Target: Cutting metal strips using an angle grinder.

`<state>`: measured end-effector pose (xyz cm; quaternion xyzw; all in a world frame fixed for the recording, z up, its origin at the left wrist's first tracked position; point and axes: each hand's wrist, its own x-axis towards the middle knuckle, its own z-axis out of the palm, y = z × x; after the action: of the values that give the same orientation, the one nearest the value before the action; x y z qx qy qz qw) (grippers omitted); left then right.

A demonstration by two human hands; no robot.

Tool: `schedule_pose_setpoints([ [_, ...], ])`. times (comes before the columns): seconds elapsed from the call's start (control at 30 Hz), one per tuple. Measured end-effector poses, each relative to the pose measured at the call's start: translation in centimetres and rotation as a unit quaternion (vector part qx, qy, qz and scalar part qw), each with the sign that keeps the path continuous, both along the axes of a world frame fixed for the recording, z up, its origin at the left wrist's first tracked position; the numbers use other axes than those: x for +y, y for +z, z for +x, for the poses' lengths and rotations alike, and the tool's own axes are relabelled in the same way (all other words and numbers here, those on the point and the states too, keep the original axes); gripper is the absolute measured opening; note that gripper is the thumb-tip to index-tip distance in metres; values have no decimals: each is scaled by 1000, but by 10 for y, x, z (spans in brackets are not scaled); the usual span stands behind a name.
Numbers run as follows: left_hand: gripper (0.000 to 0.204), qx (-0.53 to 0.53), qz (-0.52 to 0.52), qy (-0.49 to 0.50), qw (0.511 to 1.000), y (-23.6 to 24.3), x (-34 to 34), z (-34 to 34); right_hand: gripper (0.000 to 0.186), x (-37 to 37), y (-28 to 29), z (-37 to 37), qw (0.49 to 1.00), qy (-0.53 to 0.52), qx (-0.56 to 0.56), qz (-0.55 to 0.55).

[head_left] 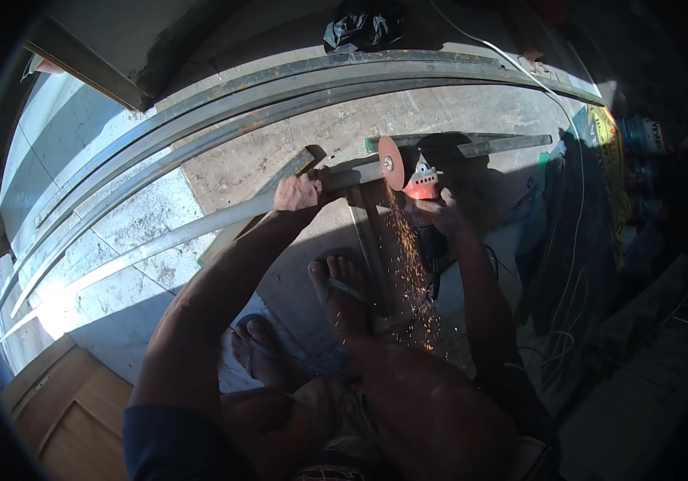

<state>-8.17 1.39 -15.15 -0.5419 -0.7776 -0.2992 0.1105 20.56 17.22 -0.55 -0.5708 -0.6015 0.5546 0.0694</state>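
Observation:
My left hand [299, 191] is wrapped round a long grey metal bar [192, 228] and presses it down. In my right hand [440, 213] is a red and dark angle grinder [422, 186]. Its reddish-brown cutting disc [390, 160] stands nearly upright against the bar, to the right of my left hand. A stream of orange sparks [408, 256] sprays from the disc down toward my legs. Under the bar lie short metal pieces [364, 232], set crosswise. The exact point where disc meets bar is partly hidden by the disc.
Several long metal bars [240, 82] lie side by side beyond my work. A black plastic bag [364, 28] sits at the far side. A white cable [556, 98] runs down the right, near a yellow printed sheet [607, 152]. My sandalled feet [336, 280] are close below the bar. A wooden panel [79, 413] is at lower left.

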Motion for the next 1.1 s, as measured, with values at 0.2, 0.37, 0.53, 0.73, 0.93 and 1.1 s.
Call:
schedule_pose_setpoints([
  [0.2,32,-93,-127,-20,987,15,-1,-4,64,7,-18,7,997,56,-23,44],
  [0.37,31,-66,-90,-8,994,12,1,0,70,19,-50,23,998,18,42,-32],
  [0.53,28,-50,-20,-3,999,5,-1,1,75,21,-57,28,998,50,22,16],
  [0.73,24,-37,-34,-29,998,-5,1,-3,79,5,-25,15,999,28,31,7],
  [0.93,27,-9,-26,-24,999,-6,-2,-4,81,5,-18,14,999,33,16,-6],
  [1.1,30,-34,-59,-48,996,-4,-2,-7,80,8,-31,17,999,36,21,-4],
])
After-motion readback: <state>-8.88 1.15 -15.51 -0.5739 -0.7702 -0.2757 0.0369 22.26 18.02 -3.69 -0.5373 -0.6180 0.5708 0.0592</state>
